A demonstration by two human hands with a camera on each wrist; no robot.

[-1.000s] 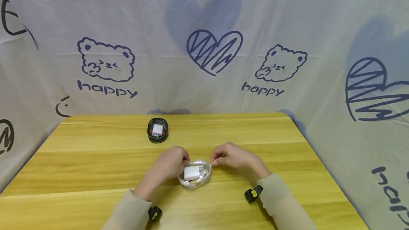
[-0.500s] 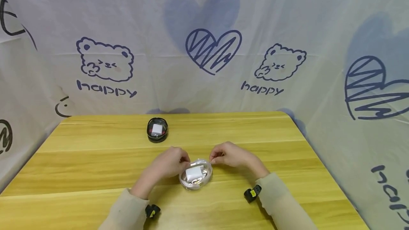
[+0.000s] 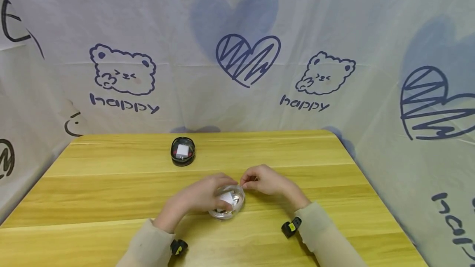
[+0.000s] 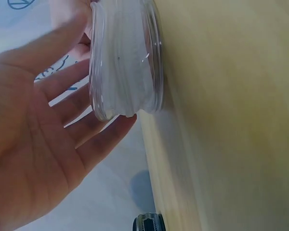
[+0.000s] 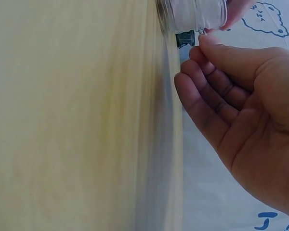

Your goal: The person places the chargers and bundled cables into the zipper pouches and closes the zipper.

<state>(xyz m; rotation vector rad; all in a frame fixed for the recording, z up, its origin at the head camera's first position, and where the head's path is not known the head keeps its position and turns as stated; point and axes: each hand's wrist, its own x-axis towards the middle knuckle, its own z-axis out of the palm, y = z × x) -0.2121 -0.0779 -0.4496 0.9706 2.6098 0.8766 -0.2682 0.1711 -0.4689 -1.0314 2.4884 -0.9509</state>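
A clear zip case (image 3: 238, 203) with a white zipper band lies on the table between my hands. Inside it are a white charger plug (image 3: 226, 197) and a cable, partly covered by my left hand. My left hand (image 3: 200, 193) spans the case, thumb over its top and fingers along the far side. In the left wrist view its fingers reach around the clear lid (image 4: 98, 72). My right hand (image 3: 268, 180) pinches the small zipper pull (image 5: 202, 32) at the far right of the case, with thumb and index finger. The other fingers are loosely bent.
A similar black zip case (image 3: 182, 160) with a white charger plug inside stands at the back of the wooden table (image 3: 111, 201), left of centre. A printed cloth (image 3: 193, 94) hangs behind the table and along its sides.
My left hand has shifted right, from the case's left edge to spanning over its top. The case turned slightly, then slid a little left, while my right hand moved slightly left with its pinch.
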